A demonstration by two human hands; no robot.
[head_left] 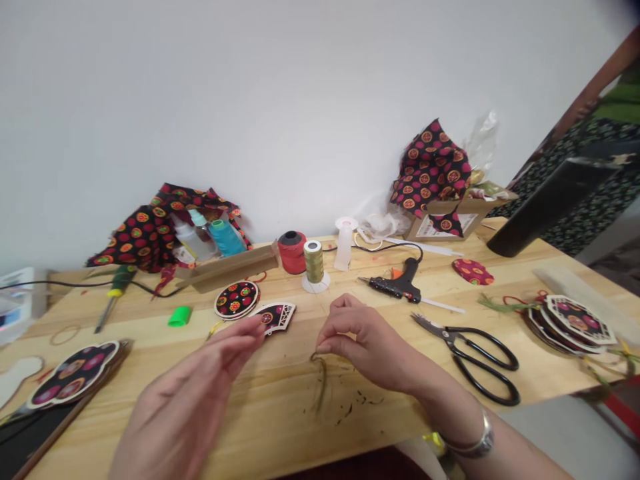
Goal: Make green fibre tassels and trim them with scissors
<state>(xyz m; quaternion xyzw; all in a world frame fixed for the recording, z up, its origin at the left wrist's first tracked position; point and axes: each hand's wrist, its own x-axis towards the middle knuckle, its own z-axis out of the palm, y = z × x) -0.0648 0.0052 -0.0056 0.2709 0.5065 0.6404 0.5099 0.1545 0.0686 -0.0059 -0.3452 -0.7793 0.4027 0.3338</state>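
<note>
My right hand [357,343] pinches the looped top of a small olive-green thread tassel [321,390], whose strands hang blurred over the wooden table. My left hand [195,387] is held in the air to the left, fingers stretched out with nothing visible in them; motion smears it a little. Just beyond its fingertips lies a fan-shaped patterned piece [276,318] with a pale cut-out frame, beside a round patterned piece [237,299]. A spool of olive thread [314,262] stands behind my right hand. Black-handled scissors [467,353] lie open to the right of it.
Behind are a red thread spool [292,252], a white bottle [344,247] and a black glue gun [400,283]. Framed pieces [575,323] are stacked right; a screwdriver [116,293] and green cap [179,317] lie left. A person [585,133] stands beyond the table's right end.
</note>
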